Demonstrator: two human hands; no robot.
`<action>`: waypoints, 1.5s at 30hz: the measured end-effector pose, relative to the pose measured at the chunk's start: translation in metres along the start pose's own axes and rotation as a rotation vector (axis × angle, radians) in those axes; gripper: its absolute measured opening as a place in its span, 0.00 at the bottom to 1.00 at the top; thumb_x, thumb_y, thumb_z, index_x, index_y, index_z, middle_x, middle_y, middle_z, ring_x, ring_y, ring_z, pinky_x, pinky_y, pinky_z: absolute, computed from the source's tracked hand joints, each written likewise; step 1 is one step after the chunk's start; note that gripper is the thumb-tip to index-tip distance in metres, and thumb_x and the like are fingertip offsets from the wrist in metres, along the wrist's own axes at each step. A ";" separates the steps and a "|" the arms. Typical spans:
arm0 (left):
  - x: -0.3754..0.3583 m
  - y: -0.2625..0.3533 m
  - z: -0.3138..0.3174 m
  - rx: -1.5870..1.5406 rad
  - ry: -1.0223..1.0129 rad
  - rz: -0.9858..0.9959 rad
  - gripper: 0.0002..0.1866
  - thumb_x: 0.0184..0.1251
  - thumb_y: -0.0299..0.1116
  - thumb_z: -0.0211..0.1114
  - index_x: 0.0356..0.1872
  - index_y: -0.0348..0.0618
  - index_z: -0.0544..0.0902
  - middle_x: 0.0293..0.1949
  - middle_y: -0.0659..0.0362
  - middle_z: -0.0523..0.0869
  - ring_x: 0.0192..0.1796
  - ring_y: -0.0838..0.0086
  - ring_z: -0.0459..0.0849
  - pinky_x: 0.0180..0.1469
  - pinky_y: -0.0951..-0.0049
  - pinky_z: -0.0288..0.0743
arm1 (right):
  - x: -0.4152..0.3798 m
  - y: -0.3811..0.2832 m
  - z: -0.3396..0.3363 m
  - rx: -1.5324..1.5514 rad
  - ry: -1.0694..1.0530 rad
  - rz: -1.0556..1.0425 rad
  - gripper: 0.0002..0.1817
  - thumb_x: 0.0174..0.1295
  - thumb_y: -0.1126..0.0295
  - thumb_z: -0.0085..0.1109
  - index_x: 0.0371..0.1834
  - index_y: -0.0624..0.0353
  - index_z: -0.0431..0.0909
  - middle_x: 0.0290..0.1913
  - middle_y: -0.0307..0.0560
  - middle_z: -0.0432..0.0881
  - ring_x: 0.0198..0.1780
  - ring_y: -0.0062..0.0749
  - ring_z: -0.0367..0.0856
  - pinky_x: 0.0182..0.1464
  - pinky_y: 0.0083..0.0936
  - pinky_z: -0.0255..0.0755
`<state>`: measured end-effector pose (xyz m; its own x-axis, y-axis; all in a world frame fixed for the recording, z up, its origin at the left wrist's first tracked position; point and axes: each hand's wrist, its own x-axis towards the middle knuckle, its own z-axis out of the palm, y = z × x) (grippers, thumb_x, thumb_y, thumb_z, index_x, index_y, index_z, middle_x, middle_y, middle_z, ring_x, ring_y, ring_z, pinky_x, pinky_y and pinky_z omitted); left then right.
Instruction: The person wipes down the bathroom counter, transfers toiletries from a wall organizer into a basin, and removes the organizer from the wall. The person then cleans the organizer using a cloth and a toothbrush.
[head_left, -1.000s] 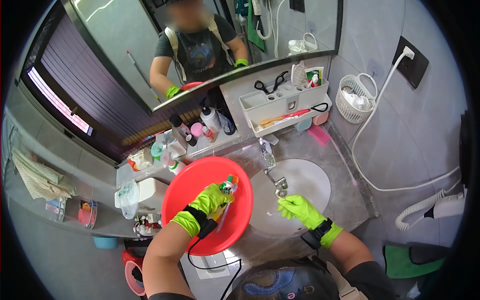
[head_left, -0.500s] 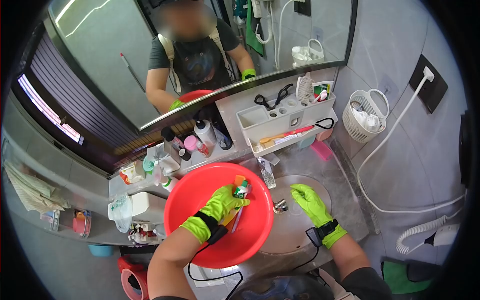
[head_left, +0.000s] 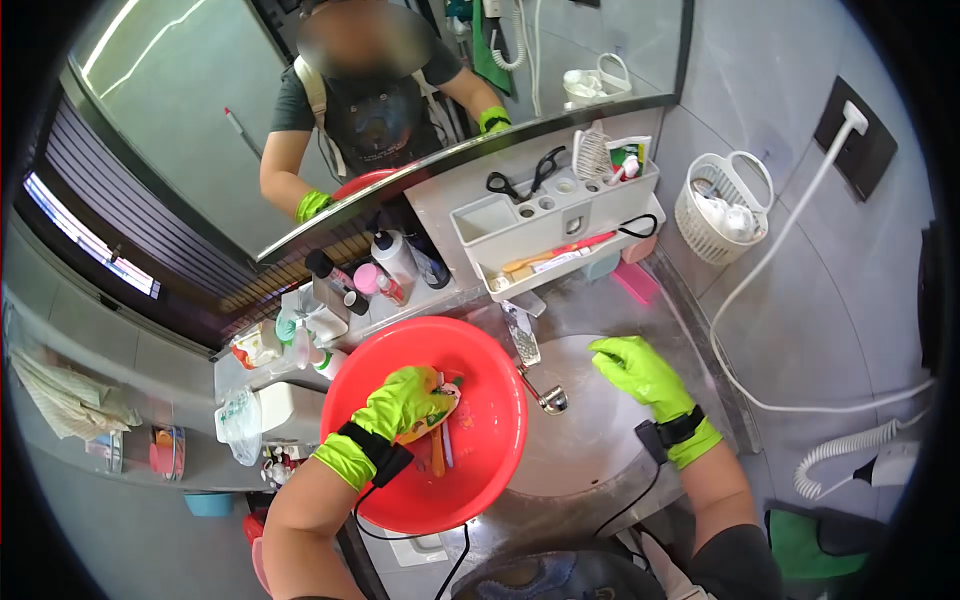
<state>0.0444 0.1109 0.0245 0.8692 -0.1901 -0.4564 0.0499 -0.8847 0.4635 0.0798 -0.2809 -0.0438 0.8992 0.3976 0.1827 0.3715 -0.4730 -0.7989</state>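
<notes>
Inside the red basin (head_left: 490, 470), my left hand (head_left: 405, 405) in a yellow-green glove is closed around a small item (head_left: 452, 392) with white and green on it, mostly hidden by the fingers. Below those fingers, an orange-handled toothbrush (head_left: 437, 455) and a pale purple one (head_left: 447, 446) lie in the basin. My right hand (head_left: 637, 375), gloved alike, hovers over the right part of the sink (head_left: 570, 460), its fingers bent together. The metal faucet (head_left: 552, 401) is between the basin and my right hand.
A white wall organizer (head_left: 510, 218) holds scissors and brushes above the sink. Bottles (head_left: 393, 257) line the ledge behind the basin. A white basket (head_left: 722, 215) hangs at the right, with a white cable (head_left: 760, 275) nearby. A mirror (head_left: 400, 110) spans the back.
My left hand has shifted left within the basin, carrying the white-and-green item. The basin and faucet sit slightly further left in view. My right hand's fingers have curled more.
</notes>
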 end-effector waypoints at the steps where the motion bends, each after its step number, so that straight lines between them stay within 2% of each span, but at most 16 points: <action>1: 0.001 -0.002 0.004 0.075 0.171 0.052 0.18 0.64 0.43 0.72 0.47 0.40 0.85 0.43 0.47 0.88 0.46 0.48 0.85 0.50 0.54 0.78 | -0.004 -0.001 -0.010 0.002 -0.017 0.020 0.13 0.67 0.69 0.64 0.50 0.65 0.86 0.39 0.55 0.89 0.37 0.41 0.85 0.43 0.34 0.78; 3: 0.011 0.018 0.006 0.132 0.514 0.368 0.18 0.65 0.43 0.72 0.48 0.41 0.84 0.43 0.47 0.88 0.48 0.48 0.85 0.50 0.53 0.78 | -0.013 -0.009 -0.030 0.096 0.008 0.141 0.14 0.68 0.67 0.65 0.51 0.66 0.86 0.39 0.54 0.89 0.35 0.34 0.84 0.40 0.30 0.78; 4: 0.018 0.037 0.003 0.154 0.692 0.525 0.18 0.65 0.43 0.72 0.49 0.41 0.84 0.43 0.47 0.88 0.48 0.49 0.85 0.51 0.52 0.78 | -0.012 -0.030 -0.047 0.008 0.014 0.158 0.14 0.68 0.68 0.65 0.51 0.66 0.86 0.39 0.53 0.89 0.36 0.31 0.84 0.41 0.30 0.78; 6: 0.031 0.083 -0.018 0.243 0.764 0.710 0.20 0.65 0.40 0.73 0.54 0.42 0.85 0.44 0.49 0.89 0.48 0.50 0.86 0.51 0.54 0.80 | -0.015 -0.036 -0.059 0.030 0.039 0.175 0.14 0.68 0.68 0.64 0.52 0.66 0.86 0.38 0.52 0.89 0.36 0.30 0.84 0.41 0.29 0.78; 8: 0.054 0.118 -0.026 0.287 0.751 0.777 0.23 0.66 0.44 0.71 0.55 0.38 0.83 0.43 0.46 0.88 0.49 0.50 0.86 0.52 0.53 0.79 | -0.023 -0.039 -0.052 0.106 0.056 0.143 0.15 0.68 0.68 0.64 0.52 0.66 0.85 0.37 0.50 0.89 0.35 0.29 0.83 0.40 0.29 0.78; 12: 0.105 0.141 -0.011 0.508 0.753 0.615 0.28 0.67 0.52 0.68 0.52 0.33 0.82 0.41 0.43 0.87 0.48 0.47 0.85 0.51 0.52 0.79 | -0.044 -0.026 -0.033 0.115 -0.123 0.077 0.17 0.68 0.68 0.63 0.55 0.67 0.84 0.32 0.54 0.86 0.31 0.30 0.80 0.37 0.31 0.74; 14: 0.119 0.146 -0.005 0.520 0.719 0.585 0.30 0.68 0.56 0.66 0.50 0.32 0.82 0.41 0.41 0.87 0.48 0.46 0.85 0.51 0.51 0.79 | -0.060 -0.013 -0.019 0.091 -0.096 0.044 0.17 0.68 0.67 0.63 0.55 0.67 0.83 0.31 0.56 0.84 0.31 0.32 0.79 0.36 0.31 0.73; 19: 0.132 0.149 -0.012 0.509 0.663 0.609 0.29 0.63 0.55 0.69 0.47 0.33 0.84 0.38 0.43 0.85 0.43 0.47 0.85 0.45 0.50 0.80 | -0.073 -0.007 -0.019 0.057 -0.159 0.145 0.17 0.69 0.67 0.62 0.56 0.67 0.83 0.31 0.56 0.85 0.31 0.35 0.80 0.38 0.32 0.75; 22: 0.133 0.151 -0.007 0.571 0.677 0.537 0.27 0.61 0.53 0.70 0.44 0.35 0.85 0.39 0.44 0.85 0.43 0.49 0.85 0.43 0.51 0.80 | -0.070 0.007 -0.016 0.209 -0.079 0.175 0.16 0.70 0.68 0.62 0.56 0.66 0.83 0.33 0.55 0.86 0.33 0.34 0.81 0.40 0.32 0.76; 28: 0.122 0.147 0.011 0.670 0.863 0.534 0.21 0.62 0.47 0.69 0.44 0.37 0.85 0.40 0.49 0.85 0.46 0.51 0.85 0.41 0.49 0.77 | -0.039 0.000 -0.033 0.164 -0.021 0.165 0.13 0.68 0.73 0.65 0.53 0.65 0.85 0.39 0.52 0.88 0.39 0.35 0.85 0.43 0.30 0.77; 29: 0.126 0.142 0.013 0.637 0.903 0.597 0.19 0.64 0.44 0.68 0.44 0.38 0.83 0.38 0.49 0.86 0.43 0.51 0.85 0.39 0.49 0.77 | -0.028 -0.003 -0.038 0.085 0.108 0.048 0.13 0.67 0.74 0.65 0.53 0.64 0.85 0.42 0.52 0.88 0.40 0.36 0.85 0.44 0.29 0.78; 31: 0.128 0.142 0.009 0.589 0.848 0.563 0.18 0.64 0.44 0.68 0.43 0.38 0.82 0.36 0.47 0.85 0.39 0.50 0.85 0.38 0.48 0.77 | -0.003 -0.010 -0.046 -0.073 0.360 -0.183 0.12 0.66 0.77 0.66 0.52 0.61 0.86 0.49 0.52 0.87 0.44 0.36 0.85 0.46 0.29 0.78; 32: 0.127 0.142 0.007 0.564 0.821 0.544 0.17 0.65 0.43 0.68 0.43 0.39 0.82 0.35 0.46 0.85 0.37 0.49 0.85 0.37 0.48 0.77 | 0.008 -0.015 -0.046 -0.063 0.468 -0.197 0.13 0.65 0.79 0.65 0.52 0.59 0.87 0.58 0.52 0.83 0.48 0.37 0.84 0.49 0.29 0.79; 34: 0.128 0.145 -0.002 0.472 0.755 0.539 0.16 0.65 0.42 0.68 0.42 0.39 0.81 0.34 0.46 0.85 0.34 0.47 0.85 0.37 0.47 0.77 | 0.037 -0.020 -0.055 -0.073 0.535 -0.247 0.13 0.65 0.80 0.65 0.52 0.59 0.86 0.62 0.53 0.81 0.48 0.37 0.84 0.50 0.29 0.79; 40: 0.131 0.146 -0.019 0.448 0.601 0.568 0.15 0.66 0.41 0.67 0.43 0.39 0.81 0.31 0.46 0.86 0.34 0.47 0.86 0.40 0.47 0.78 | 0.083 0.003 -0.059 -0.101 0.527 -0.183 0.13 0.67 0.76 0.64 0.53 0.61 0.85 0.65 0.54 0.82 0.52 0.41 0.86 0.52 0.29 0.79; 45: 0.132 0.147 -0.013 0.504 0.601 0.545 0.15 0.67 0.39 0.66 0.45 0.38 0.81 0.34 0.46 0.86 0.37 0.47 0.86 0.41 0.48 0.78 | 0.093 0.013 -0.064 0.057 0.513 -0.180 0.10 0.67 0.77 0.63 0.50 0.63 0.86 0.52 0.50 0.87 0.49 0.39 0.86 0.51 0.29 0.79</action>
<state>0.1730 -0.0393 0.0421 0.8247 -0.5037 0.2573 -0.5321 -0.8451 0.0513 0.1827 -0.3005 -0.0002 0.8256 0.0272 0.5636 0.5292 -0.3838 -0.7567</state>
